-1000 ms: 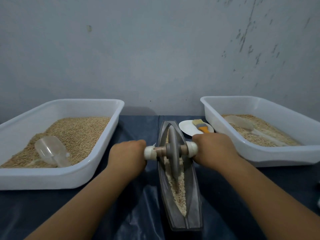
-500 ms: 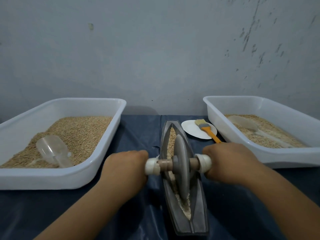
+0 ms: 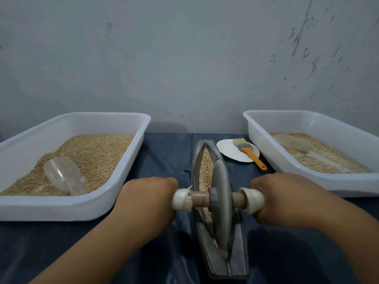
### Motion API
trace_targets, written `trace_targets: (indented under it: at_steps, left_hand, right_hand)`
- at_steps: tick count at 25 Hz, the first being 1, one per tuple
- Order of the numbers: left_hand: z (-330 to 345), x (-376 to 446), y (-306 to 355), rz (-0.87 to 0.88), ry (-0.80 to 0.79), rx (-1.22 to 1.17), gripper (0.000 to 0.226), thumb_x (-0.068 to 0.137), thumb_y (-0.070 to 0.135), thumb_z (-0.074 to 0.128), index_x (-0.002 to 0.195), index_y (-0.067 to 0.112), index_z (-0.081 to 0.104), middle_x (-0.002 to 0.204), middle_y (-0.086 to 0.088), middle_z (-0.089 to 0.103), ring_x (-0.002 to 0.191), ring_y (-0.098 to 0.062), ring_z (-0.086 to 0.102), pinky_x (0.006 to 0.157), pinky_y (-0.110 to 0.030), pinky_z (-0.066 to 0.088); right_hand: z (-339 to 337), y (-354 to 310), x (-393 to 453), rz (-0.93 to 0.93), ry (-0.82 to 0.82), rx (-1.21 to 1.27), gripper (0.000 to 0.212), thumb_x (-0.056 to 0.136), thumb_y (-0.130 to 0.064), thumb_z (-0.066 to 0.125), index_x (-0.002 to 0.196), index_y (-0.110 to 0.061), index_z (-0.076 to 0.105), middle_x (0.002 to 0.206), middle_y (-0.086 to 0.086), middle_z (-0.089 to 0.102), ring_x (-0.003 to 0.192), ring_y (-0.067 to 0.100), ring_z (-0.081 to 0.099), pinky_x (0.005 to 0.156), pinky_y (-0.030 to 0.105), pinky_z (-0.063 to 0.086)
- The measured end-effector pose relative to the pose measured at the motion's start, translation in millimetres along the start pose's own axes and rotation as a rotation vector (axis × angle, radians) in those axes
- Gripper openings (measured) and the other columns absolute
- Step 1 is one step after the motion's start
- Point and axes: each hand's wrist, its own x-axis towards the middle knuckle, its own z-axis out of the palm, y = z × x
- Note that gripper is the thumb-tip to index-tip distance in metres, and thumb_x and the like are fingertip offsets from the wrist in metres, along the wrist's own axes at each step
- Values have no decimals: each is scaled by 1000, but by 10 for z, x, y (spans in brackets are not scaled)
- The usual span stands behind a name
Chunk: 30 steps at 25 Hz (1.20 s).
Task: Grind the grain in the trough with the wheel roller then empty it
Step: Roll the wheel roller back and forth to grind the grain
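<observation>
Near trough's (image 3: 239,261) close end | our left hand (image 3: 150,198) and right hand (image 3: 281,198) grip wheel roller (image 3: 220,201) handles | overshoot risks spilling grain (image 3: 206,171)

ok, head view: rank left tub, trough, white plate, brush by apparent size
1. left tub, largest.
2. trough, though it lies nearer the camera, so part of its size is nearness.
3. white plate.
4. brush, smallest, resting on the plate.
</observation>
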Motion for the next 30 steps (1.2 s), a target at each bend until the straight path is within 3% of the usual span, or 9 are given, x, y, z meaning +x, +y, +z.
trace_targets:
  at_steps: [3, 6, 10, 15, 17, 20, 22, 27, 30]
  left_hand:
    - [85, 194, 46, -71, 11, -14, 13, 81, 37, 57, 84, 30, 46, 74, 9, 53, 70, -12, 54, 59, -27, 41]
    - [101, 516, 76, -94, -49, -20, 9, 83, 29, 58, 91, 28, 52, 82, 7, 58, 77, -16, 58, 69, -30, 47]
    - [9, 388, 49, -53, -177, -75, 14, 80, 29, 60, 88, 32, 48, 86, 8, 58, 80, -15, 58, 73, -31, 49]
    - [17, 7, -72, -19, -176, -80, 20, 70, 46, 53, 85, 35, 44, 72, 12, 53, 66, -5, 52, 54, -22, 34]
    - [59, 121, -16, -65, -121, -57, 18, 74, 44, 55, 84, 33, 45, 71, 11, 52, 67, -7, 53, 55, -24, 36]
    - [132, 417, 40, -128, -42, -18, 10, 80, 34, 56, 86, 30, 49, 74, 9, 51, 73, -14, 56, 61, -27, 41]
    - [138, 587, 42, -124, -61, -29, 8, 82, 29, 57, 88, 29, 51, 79, 7, 56, 76, -16, 57, 67, -30, 46]
    - [-26, 281, 10, -10, -187, -54, 15, 77, 31, 60, 83, 32, 46, 74, 10, 51, 70, -11, 53, 62, -27, 41]
    - [-70, 49, -91, 7, -227, -73, 16, 71, 37, 59, 81, 34, 47, 71, 12, 54, 64, -3, 52, 53, -22, 37]
  right_hand:
    - [81, -97, 278, 57, 203, -99, 20, 73, -44, 68, 80, -34, 53, 76, -13, 60, 70, 3, 55, 57, 23, 42]
    - [127, -135, 540, 122, 315, -96, 19, 82, -38, 66, 81, -35, 47, 81, -10, 59, 74, 13, 52, 61, 27, 37]
    - [74, -32, 418, 49, 139, -29, 22, 74, -38, 69, 76, -33, 48, 76, -12, 57, 70, 5, 52, 60, 25, 42]
    - [-35, 58, 81, -59, -29, -19, 28, 58, -51, 65, 82, -42, 54, 74, -14, 62, 66, 0, 57, 54, 20, 42]
    - [-2, 16, 198, -21, 65, -56, 23, 65, -47, 68, 83, -38, 57, 75, -14, 62, 70, 1, 58, 58, 22, 45]
    - [144, -99, 502, 75, 418, -200, 15, 81, -41, 63, 92, -33, 60, 87, -10, 66, 82, 13, 62, 67, 27, 46]
    - [210, -121, 630, 114, 493, -198, 13, 86, -39, 60, 97, -32, 60, 92, -7, 68, 84, 16, 61, 70, 28, 45]
    - [82, 6, 269, 44, 106, 11, 19, 74, -42, 70, 86, -41, 55, 81, -14, 62, 76, 2, 58, 65, 23, 49]
    - [11, 61, -51, -22, 23, -15, 29, 61, -52, 68, 79, -60, 46, 72, -23, 59, 62, -6, 53, 51, 13, 32]
